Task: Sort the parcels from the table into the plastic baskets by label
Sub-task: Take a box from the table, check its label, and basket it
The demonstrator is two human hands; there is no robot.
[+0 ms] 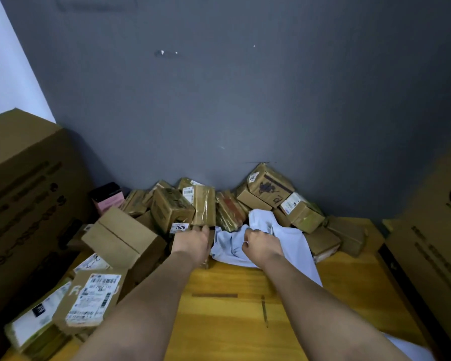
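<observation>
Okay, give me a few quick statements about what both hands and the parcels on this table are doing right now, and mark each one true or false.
1. The left hand grips a tall taped cardboard parcel. True.
2. The right hand lies flat on the wooden table. False: it grips the pale blue-white mailer bag.
3. A tag reading 1006 sits just left of the left hand. True.
4. The plastic baskets are in view beside the pile. False: none show; large cardboard boxes flank the table.
5. The parcels are piled against the grey wall. True.
</observation>
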